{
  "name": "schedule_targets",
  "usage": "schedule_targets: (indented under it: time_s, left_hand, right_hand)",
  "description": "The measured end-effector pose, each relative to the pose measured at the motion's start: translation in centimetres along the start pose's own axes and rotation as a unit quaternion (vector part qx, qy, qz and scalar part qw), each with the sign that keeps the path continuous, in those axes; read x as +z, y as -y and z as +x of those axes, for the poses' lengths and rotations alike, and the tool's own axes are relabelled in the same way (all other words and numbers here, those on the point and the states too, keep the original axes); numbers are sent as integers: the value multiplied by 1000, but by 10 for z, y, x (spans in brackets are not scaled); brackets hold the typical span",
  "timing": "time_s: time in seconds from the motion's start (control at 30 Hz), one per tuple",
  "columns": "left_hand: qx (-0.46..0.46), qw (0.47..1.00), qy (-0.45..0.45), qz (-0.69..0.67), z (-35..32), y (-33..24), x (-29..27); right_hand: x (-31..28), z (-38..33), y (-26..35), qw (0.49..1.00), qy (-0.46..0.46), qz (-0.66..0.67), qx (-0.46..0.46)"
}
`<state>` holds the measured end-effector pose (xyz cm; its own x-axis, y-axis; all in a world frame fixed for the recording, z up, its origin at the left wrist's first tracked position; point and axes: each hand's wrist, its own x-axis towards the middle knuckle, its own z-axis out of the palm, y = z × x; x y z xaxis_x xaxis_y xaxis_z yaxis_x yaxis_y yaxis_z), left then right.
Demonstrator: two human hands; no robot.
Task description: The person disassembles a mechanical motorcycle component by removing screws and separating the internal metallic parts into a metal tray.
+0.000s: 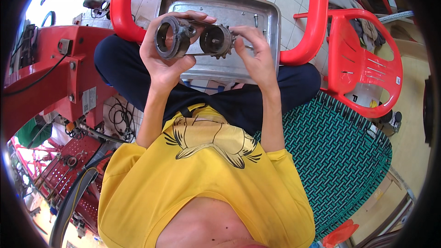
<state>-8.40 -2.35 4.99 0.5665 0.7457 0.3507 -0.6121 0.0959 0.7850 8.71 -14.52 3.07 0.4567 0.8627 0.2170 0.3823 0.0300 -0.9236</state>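
Note:
Above a metal tray, both my hands hold dark, greasy metal parts. My left hand is wrapped round a thick ring-shaped metal housing, its open bore turned up towards me. Fingers and thumb of my right hand grip the side of a hollow metal cylinder with a toothed rim. Thin dark strips run between the two parts; I cannot tell whether they are one joined piece. A few small bolts lie in the tray at its right side.
The tray rests on a red plastic chair. Another red chair stands to the right, beside a green woven seat. A red machine frame with cables is at my left, with a red perforated surface lower down.

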Motion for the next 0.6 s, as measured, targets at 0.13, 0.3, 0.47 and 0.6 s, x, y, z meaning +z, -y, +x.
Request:
schedule_targets:
  time_s: [0.13, 0.3, 0.47, 0.6]
  left_hand:
    - [-1, 1000, -5, -6, 0, -1, -2]
    - [11, 999, 25, 30, -1, -3, -10]
    - [26, 999, -8, -27, -1, 0, -11]
    - [37, 998, -15, -44, 1, 1, -22]
  right_hand:
    - [14, -4, -6, 997, 6, 13, 73]
    - [19, -8, -4, 996, -10, 66, 60]
    - [19, -5, 6, 999, -28, 2, 28]
    - [12, -3, 18, 995, 36, -85, 38]
